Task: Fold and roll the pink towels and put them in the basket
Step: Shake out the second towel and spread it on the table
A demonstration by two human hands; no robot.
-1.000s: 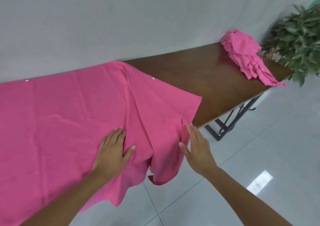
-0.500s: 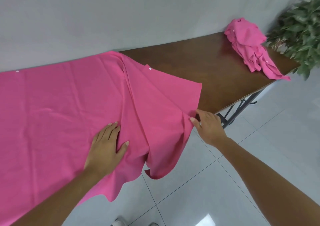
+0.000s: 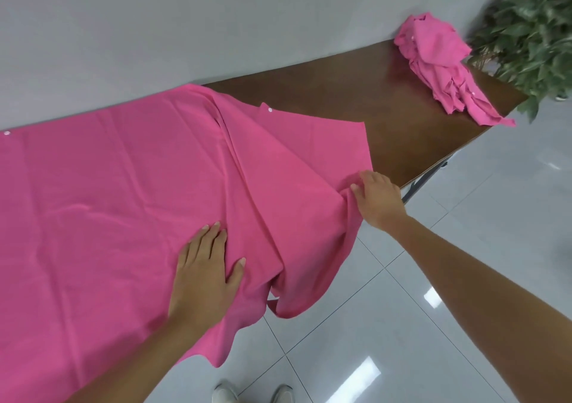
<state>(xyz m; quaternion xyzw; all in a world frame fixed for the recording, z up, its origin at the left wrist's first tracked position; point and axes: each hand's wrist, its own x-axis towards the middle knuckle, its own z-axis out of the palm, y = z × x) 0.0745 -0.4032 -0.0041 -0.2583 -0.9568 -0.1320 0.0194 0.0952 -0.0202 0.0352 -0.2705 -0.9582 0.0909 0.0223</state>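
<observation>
Grey wall (image 3: 185,15) backs a long brown table (image 3: 387,99) standing on a pale tiled floor (image 3: 433,309). A plant (image 3: 532,31) sits off the table's far right end.

Head view: one pink towel (image 3: 108,201) lies spread over the left and middle of the table. Its near edge hangs over the front, and a diagonal ridge of folds runs from the back edge down to the hanging corner. The left hand (image 3: 201,275) lies flat on the towel, fingers straight, pressing the cloth down just left of that ridge. The right hand (image 3: 379,201) is at the towel's right side near the table's front edge, fingers curled into bunched cloth, and seems to pinch it. A pile (image 3: 433,53) of more pink towels lies crumpled at the far right end, well apart. No basket shows.

The towel looks thin, light and limp. It drapes and creases readily, and will likely slide on the polished top unless pinned. Corners and hems look like the best holds, one per hand, with tension kept between them. Bare table between towel and pile gives room to draw the right side out flat. The wall hems the back edge, and the front overhang could drag cloth to the floor, close by the shoes (image 3: 226,393).
</observation>
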